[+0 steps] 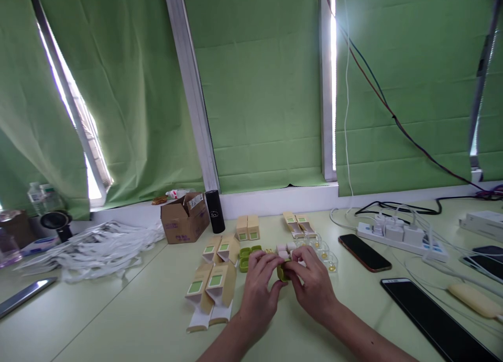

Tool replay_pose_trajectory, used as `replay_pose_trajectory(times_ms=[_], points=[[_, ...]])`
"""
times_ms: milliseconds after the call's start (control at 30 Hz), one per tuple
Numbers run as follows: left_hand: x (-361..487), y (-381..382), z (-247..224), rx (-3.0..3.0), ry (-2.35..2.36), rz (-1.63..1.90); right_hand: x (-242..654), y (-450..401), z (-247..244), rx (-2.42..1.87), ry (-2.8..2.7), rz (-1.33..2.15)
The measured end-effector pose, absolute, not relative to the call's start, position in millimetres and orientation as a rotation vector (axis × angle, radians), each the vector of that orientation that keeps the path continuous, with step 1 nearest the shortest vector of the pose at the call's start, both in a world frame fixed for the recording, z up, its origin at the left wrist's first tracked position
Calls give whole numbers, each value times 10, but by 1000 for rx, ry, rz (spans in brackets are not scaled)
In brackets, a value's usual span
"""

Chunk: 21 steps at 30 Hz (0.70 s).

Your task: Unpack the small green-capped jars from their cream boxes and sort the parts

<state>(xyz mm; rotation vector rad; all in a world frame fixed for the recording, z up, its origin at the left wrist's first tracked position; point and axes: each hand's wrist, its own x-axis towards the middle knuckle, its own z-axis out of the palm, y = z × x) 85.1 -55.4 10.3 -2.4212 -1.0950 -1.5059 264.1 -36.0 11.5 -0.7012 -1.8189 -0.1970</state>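
Note:
Between my hands is a small olive-green case [283, 272]. My left hand [260, 283] pinches its left side, and my right hand [312, 281] grips its right side with thumb and fingers. Just behind my left hand lie more green cases [244, 258]. White and pinkish small pieces [283, 249] sit beyond my fingertips, partly hidden. Clear round containers [332, 262] with yellowish centres stand behind and beside my right hand. To the left are tan cartons with green labels [222, 283], their flaps open.
Further back stand closed tan boxes [248, 228], a cardboard box [184, 219] and a black cylinder [215, 211]. Phones [364, 252], a tablet [436, 317] and a power strip [401, 236] with cables lie right. White straps [94, 249] are piled left.

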Motion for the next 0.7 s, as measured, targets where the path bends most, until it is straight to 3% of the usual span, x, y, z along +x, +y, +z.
replay_pose_trajectory(times_ms=[700], points=[[876,-538,98,-2359,-1155,-1568,2643,-380,145,-621,-1830,-345]])
